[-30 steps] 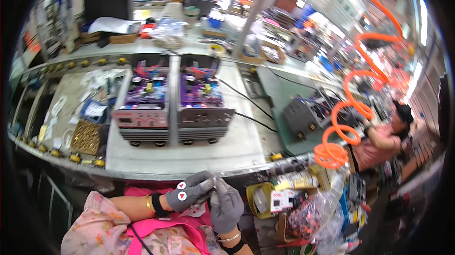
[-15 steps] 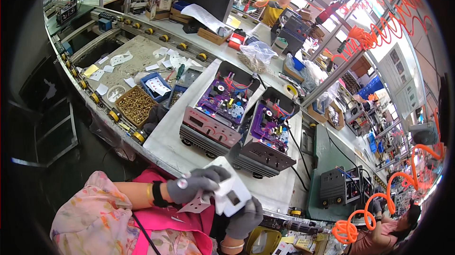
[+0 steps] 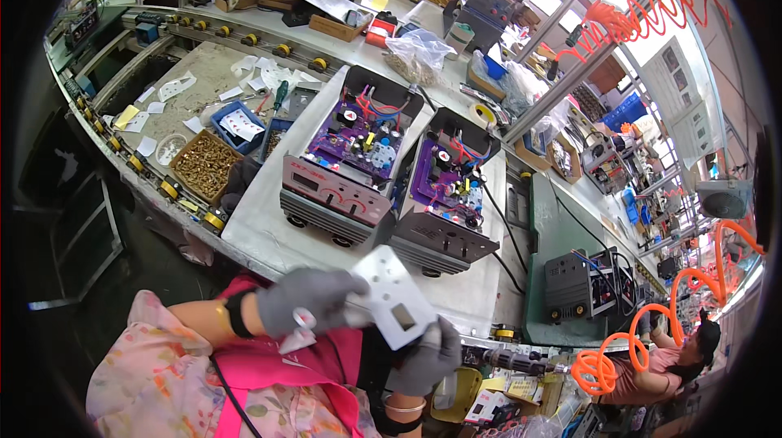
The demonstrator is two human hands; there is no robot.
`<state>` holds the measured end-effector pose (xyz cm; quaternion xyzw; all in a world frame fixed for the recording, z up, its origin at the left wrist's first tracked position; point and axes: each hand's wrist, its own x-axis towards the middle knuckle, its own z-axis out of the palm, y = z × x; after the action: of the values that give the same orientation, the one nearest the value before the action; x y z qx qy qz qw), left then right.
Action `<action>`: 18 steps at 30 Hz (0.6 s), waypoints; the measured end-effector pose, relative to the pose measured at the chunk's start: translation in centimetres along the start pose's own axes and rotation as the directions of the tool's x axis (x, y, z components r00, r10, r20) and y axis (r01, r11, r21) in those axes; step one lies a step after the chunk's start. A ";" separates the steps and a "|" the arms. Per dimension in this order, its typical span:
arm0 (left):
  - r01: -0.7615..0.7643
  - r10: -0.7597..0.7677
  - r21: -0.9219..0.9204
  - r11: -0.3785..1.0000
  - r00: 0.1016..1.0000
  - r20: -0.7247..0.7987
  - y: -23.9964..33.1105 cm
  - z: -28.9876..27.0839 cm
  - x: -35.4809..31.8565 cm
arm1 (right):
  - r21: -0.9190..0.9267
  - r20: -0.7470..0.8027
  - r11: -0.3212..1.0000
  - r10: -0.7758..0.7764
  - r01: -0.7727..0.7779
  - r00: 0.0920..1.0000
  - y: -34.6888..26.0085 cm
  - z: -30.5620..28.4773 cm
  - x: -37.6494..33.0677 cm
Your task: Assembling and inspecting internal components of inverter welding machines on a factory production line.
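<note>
A flat, light-grey front panel (image 3: 397, 300) with a rectangular window and round holes is tilted up before me, close to the bench's near edge. My gloved right hand (image 3: 429, 356) grips its lower right corner. At the panel's upper left edge are the blurred fingers of my gloved left hand (image 3: 311, 301), closed. A piece of white paper sheet (image 3: 298, 341) sticks out beneath that hand, partly hidden by it. Beyond my hands stand two open machine housings with purple circuit boards: the left housing (image 3: 334, 198) has a printed front plate, the right housing (image 3: 444, 234) a bare dark front.
At the left, a cardboard box of brass fittings (image 3: 204, 165) sits beside a blue tray (image 3: 238, 127) holding white labels. Paper scraps lie behind them. Another black machine (image 3: 578, 283) rests on a green surface at the right, near an orange coiled hose (image 3: 599, 373) and a co-worker (image 3: 652, 365).
The panel now faces me more flatly, its window plainer to see. My left hand has shifted left, and the white sheet with it has moved away from the panel. The view has shifted slightly.
</note>
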<state>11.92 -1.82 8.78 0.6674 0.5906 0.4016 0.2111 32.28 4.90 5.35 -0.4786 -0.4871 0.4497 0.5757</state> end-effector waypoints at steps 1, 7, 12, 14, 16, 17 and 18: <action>-0.156 0.156 0.202 0.967 0.988 0.018 1.0 1.2 0.5 | -0.050 0.055 0.998 -0.029 0.031 0.998 -0.4 0.5 -0.6; -0.276 0.239 0.302 0.912 0.959 0.154 2.0 1.2 1.0 | 0.034 0.506 0.999 -0.014 -0.003 0.863 -1.5 -0.4 -0.9; -0.203 0.231 -0.247 0.948 0.969 0.092 -0.7 -0.8 1.9 | -0.080 0.352 0.997 0.044 -0.016 0.935 1.1 -1.8 2.9; -0.162 0.186 -0.259 0.952 0.980 0.070 -1.5 -0.7 2.6 | -0.048 0.391 0.995 0.099 -0.087 0.915 2.1 -2.2 3.7; -0.110 0.120 -0.196 0.974 0.992 0.039 -2.3 -0.2 3.6 | 0.062 0.288 0.986 0.129 -0.153 0.949 2.7 -2.2 4.5; -0.113 0.107 -0.250 0.962 0.993 -0.039 -2.4 0.5 4.1 | 0.057 0.275 0.987 0.131 -0.152 0.953 2.8 -2.1 5.2; -0.055 0.045 -0.231 0.971 0.998 -0.047 -2.6 1.0 4.6 | 0.038 0.246 0.995 0.076 -0.088 0.966 2.8 -1.8 6.1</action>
<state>11.01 3.32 7.57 0.6444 0.5269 0.4868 0.2649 34.67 11.10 3.24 -0.4254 -0.5230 0.5401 0.5038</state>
